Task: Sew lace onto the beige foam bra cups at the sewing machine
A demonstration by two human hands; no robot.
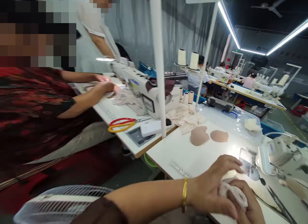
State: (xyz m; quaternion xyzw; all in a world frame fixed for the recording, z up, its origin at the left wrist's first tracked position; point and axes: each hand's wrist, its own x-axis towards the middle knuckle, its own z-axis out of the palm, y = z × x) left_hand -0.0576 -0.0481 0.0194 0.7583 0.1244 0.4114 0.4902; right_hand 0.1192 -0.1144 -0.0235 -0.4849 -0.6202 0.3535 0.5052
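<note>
Resting at the lower right of the frame, a small piece of pale lace fabric (234, 192) lies bunched on the white table (192, 153), caught between both hands. The left hand (214, 185), a gold bangle (184, 194) on its wrist, curls loosely over the fabric's upper edge with fingers stretched forward and thumb underneath. The right hand (250, 208) pinches the fabric from below, fingers folded around it. Just right of them sits a sewing machine (276, 153), scissors (281, 201) beside it. Above, toward centre, lie two beige foam cups (208, 135). At the left, a co-worker's hands (106, 84) press cloth at another machine (149, 89).
</note>
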